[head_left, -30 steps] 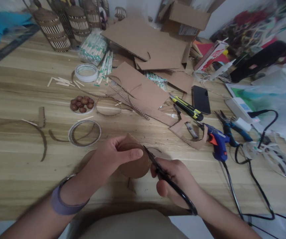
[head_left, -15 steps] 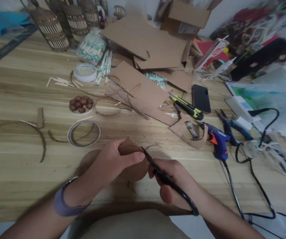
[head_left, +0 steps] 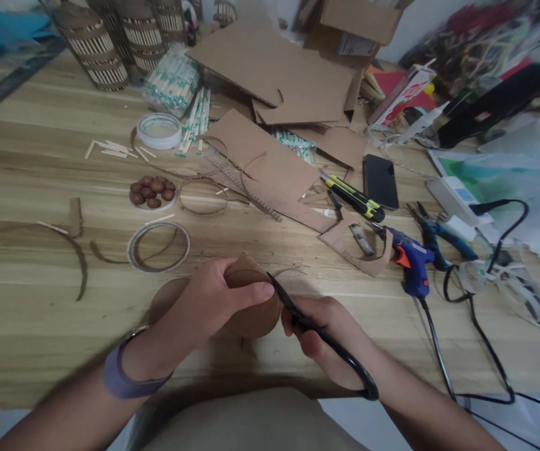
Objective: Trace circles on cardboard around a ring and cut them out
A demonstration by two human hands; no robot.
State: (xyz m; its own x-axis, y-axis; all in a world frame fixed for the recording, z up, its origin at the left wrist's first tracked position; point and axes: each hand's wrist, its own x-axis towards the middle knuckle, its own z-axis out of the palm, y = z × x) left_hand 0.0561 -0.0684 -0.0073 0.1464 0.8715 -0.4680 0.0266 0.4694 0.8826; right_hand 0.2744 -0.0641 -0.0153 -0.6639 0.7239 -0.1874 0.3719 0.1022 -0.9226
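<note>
My left hand (head_left: 220, 300) is closed on a piece of brown cardboard (head_left: 255, 313) with a rounded lower edge and a pointed top corner; its thumb lies across the face. A curved line runs over the cardboard near that corner. Black scissors (head_left: 331, 344) are in my right hand (head_left: 329, 326), fingers wrapped round the handles. Their blades meet the cardboard's right edge, close to my left thumb tip. Beneath my left wrist, partly hidden, another brown cardboard piece (head_left: 169, 297) rests on the table.
Ahead lie cardboard sheets (head_left: 270, 156), a yellow-black utility knife (head_left: 352, 197) and a phone (head_left: 380, 181). To the right are a blue glue gun (head_left: 411, 257) with its cable and pliers (head_left: 439, 235). Leftward sit a tape roll (head_left: 158, 247) and a dish of brown nuts (head_left: 152, 191).
The scissor handles and my right thumb have drawn closer together, so the scissors look more closed. My left hand keeps its hold on the cardboard. The view has shifted slightly.
</note>
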